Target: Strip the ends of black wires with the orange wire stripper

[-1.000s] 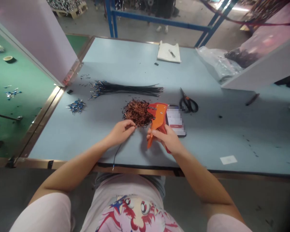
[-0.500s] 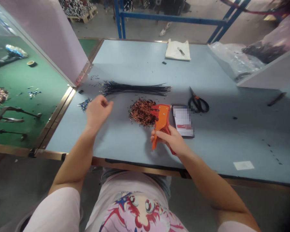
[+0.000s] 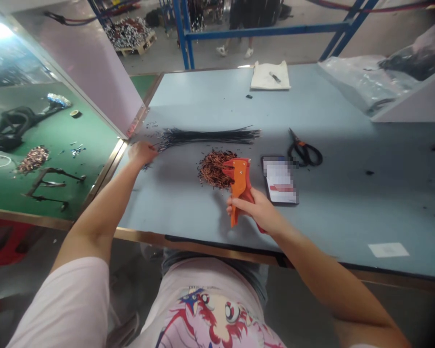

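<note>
My right hand is wrapped round the handles of an orange and red wire stripper. The stripper's head lies over the right side of a heap of short copper and black wire scraps. At the left end of a long bundle of black wires is my left hand, its fingertips pinched on what looks like the end of a black wire. The small blue-tipped pieces below my left hand are mostly hidden by it.
Right of the stripper lie a phone and black-handled scissors. A white cloth is at the back, and a plastic bag leans by the right partition. A pale partition stands left, beside a green table.
My left hand has reached out to the left end of the wire bundle and pinched there. The right hand still holds the wire stripper over the scraps. My view has turned slightly left.
</note>
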Demonstrator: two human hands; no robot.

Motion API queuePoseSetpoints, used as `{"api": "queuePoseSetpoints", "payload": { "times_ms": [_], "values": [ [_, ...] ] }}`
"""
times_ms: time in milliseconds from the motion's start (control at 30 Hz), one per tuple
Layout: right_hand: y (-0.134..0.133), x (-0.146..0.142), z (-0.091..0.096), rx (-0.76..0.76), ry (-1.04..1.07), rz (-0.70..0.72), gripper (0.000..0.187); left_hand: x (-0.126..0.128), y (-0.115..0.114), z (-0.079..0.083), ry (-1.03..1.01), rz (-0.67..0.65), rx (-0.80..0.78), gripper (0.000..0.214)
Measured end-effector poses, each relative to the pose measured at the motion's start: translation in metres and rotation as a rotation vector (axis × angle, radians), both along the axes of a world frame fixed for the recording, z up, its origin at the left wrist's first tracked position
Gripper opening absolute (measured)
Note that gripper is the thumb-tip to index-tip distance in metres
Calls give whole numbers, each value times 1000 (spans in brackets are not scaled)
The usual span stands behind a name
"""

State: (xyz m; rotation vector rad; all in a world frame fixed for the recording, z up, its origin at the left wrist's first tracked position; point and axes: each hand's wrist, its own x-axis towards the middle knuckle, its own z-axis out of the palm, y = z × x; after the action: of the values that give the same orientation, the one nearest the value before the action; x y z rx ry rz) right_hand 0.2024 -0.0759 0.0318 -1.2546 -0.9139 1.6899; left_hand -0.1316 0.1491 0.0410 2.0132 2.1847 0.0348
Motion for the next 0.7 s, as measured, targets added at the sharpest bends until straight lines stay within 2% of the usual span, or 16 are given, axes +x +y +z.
{"api": "queuePoseSetpoints", "payload": {
  "times_ms": [167, 467, 700],
  "values": [
    [-1, 0, -2, 24, -16, 35, 36, 3, 4, -7, 93, 5, 28, 26],
    [-4, -1, 1, 67, -29, 71, 33, 15, 12, 11, 208, -121, 96, 24],
    [-6, -2, 1, 111, -64, 107, 30, 18, 14, 13, 192, -97, 95, 28]
  ]
}}
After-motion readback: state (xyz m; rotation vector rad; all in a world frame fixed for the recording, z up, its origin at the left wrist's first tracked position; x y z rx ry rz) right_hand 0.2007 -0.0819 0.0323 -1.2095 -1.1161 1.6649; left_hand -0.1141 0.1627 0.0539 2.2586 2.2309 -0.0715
